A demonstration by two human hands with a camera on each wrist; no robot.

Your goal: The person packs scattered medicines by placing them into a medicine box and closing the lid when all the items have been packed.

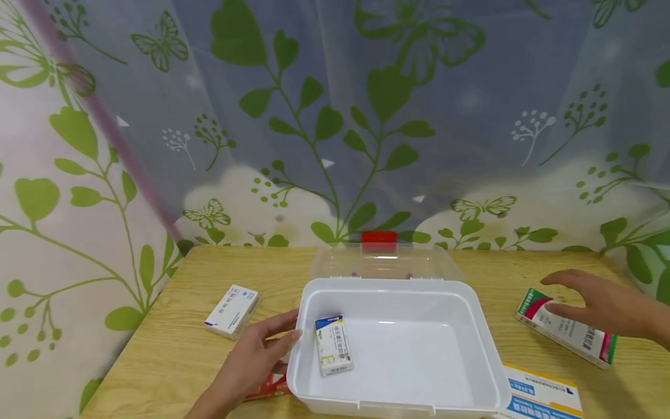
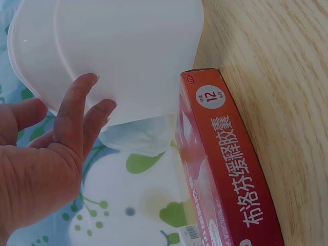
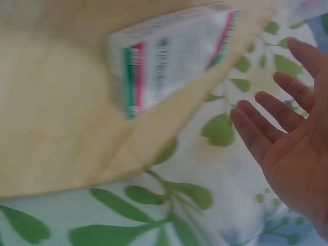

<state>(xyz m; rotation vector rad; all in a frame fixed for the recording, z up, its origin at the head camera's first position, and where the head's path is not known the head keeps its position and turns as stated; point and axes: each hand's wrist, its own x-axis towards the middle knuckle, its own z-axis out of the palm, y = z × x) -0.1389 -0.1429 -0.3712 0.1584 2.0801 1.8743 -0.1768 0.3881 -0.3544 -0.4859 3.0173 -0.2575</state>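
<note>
Red box sits just beside white bin, left hand pinching its left rim, small box inside, right hand over green-and-pink box at right, fingers spread, clear lid behind.

There are five medicine boxes, one container, two hands.

You get soft, fairly even light in the head view, with small glare streaks inside the white container and a faint shadow on the worktop at lower right. Your left wrist view shows crisp lettering on the red box. Your right wrist view blurs the white carton, its print smeared.
</note>
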